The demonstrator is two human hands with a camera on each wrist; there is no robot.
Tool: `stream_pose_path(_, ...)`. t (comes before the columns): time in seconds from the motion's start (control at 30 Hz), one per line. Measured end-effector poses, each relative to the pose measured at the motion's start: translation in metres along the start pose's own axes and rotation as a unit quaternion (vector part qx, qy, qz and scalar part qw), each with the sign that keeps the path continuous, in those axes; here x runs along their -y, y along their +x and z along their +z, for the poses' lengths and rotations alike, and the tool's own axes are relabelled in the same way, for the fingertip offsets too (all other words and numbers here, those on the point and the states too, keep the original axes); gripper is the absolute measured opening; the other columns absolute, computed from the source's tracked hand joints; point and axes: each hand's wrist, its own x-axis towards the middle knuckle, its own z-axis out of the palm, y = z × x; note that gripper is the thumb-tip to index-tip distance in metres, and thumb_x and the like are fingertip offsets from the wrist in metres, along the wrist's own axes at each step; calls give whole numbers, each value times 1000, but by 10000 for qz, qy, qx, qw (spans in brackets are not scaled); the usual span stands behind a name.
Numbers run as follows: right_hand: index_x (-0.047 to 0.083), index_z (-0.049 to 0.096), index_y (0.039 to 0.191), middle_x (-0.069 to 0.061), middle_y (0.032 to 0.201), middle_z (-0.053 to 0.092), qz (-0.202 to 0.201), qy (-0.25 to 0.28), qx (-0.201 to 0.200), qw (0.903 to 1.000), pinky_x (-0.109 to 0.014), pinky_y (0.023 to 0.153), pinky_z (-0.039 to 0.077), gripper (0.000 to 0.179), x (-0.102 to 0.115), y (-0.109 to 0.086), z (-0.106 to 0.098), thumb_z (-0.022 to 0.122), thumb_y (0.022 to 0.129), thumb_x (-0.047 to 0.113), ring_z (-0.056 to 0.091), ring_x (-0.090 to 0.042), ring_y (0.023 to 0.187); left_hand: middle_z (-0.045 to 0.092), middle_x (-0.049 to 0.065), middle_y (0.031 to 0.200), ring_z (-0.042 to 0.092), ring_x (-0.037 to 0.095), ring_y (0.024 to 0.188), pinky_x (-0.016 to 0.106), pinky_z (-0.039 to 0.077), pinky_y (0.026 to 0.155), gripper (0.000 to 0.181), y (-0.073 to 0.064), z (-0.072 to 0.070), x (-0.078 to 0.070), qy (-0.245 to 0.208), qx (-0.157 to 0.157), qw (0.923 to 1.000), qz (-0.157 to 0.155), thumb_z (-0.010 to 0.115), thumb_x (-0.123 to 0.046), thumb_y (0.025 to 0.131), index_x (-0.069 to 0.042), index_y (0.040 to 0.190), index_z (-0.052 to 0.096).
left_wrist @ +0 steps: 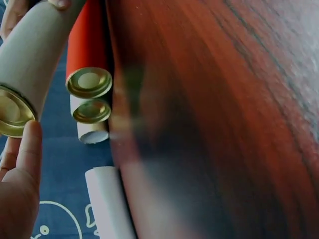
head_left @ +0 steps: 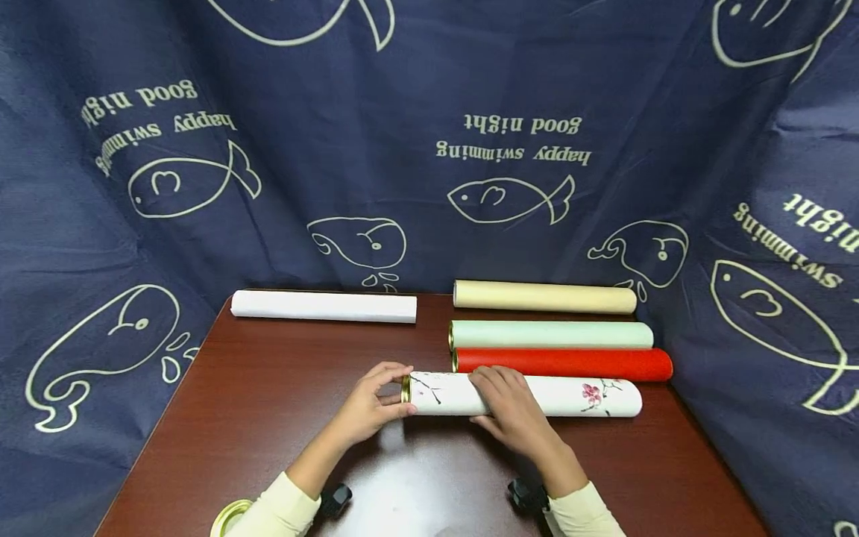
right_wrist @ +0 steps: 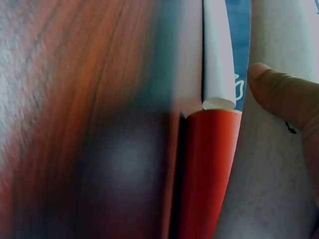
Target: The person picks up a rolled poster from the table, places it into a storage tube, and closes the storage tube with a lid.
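Observation:
A white cardboard tube [head_left: 450,394] printed with plum blossoms lies level across both hands, near the front of the red tube [head_left: 564,363]. At its left end, my left hand [head_left: 365,406] holds the gold metal cap [head_left: 406,389] between thumb and fingers. That recessed cap [left_wrist: 15,112] faces the camera in the left wrist view, with a fingertip at its rim. My right hand [head_left: 513,410] grips the tube's middle from above, its fingers over the top and thumb along the near side. In the right wrist view the thumb [right_wrist: 279,92] presses on the white wall.
Behind the red tube lie a mint green tube [head_left: 550,335] and a cream tube [head_left: 543,297], roughly parallel. A white roll [head_left: 322,306] lies at the table's back left. Beside the left sleeve, a gold lid [head_left: 227,517] shows at the front. A blue fish-print curtain [head_left: 416,89] surrounds the table.

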Motion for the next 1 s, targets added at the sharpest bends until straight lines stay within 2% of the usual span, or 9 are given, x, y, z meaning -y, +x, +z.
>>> stream_pose_path(0.13,5,57,127,-13,124,60,-162,-116,153,9997,-51,98,42,74,-5,10,4,90,65,28,55,-35,112,52,19,133,54,39,119,42,55,89,63,-4,-7,3,521,-83,9986,57,82,-6,80,1,136,56)
stream_pose_path(0.33,5,57,129,-12,124,60,-75,-192,392,9990,-50,101,41,76,-31,9,4,91,64,26,55,-34,114,53,18,136,54,37,120,52,55,84,54,-7,-21,0,1576,-42,9875,69,82,-18,83,-4,131,61)
stream_pose_path(0.5,5,56,130,-13,125,60,108,-108,507,9986,-52,101,40,79,-56,1,4,93,62,22,54,-37,116,52,12,137,54,35,122,54,54,87,46,-6,-49,-3,2211,63,9748,-292,79,-24,87,-8,128,64)
stream_pose_path(0.63,6,55,133,-13,127,59,326,-112,687,9970,-53,103,38,79,-72,-5,3,93,65,22,52,-36,118,52,14,135,56,38,119,51,54,87,44,-4,-78,-3,2620,259,9638,-422,76,-26,90,-6,127,63)
stream_pose_path(0.7,7,55,134,-12,128,59,470,-142,790,9957,-53,103,37,79,-79,-9,3,93,67,22,51,-35,119,53,17,133,56,40,117,51,54,87,44,0,-92,-2,2907,339,9555,-381,76,-25,90,-4,126,64)
stream_pose_path(0.87,7,56,136,-13,130,59,739,-154,794,9940,-57,102,37,78,-94,-15,2,92,67,18,49,-37,121,56,20,126,55,39,117,54,47,95,42,18,-126,-1,3745,401,9258,-336,75,-24,89,0,122,65)
stream_pose_path(0.93,7,56,136,-13,130,59,789,-128,769,9938,-58,101,37,78,-97,-19,2,92,67,16,49,-39,122,56,20,124,54,39,118,56,44,98,41,26,-137,-1,3924,437,9178,-433,74,-24,90,1,122,65)
stream_pose_path(1.0,8,56,136,-13,130,58,815,-124,774,9936,-59,101,37,78,-100,-21,2,92,67,15,49,-40,122,56,21,123,54,40,117,56,44,98,40,35,-145,0,4009,452,9136,-511,74,-22,90,2,121,65)
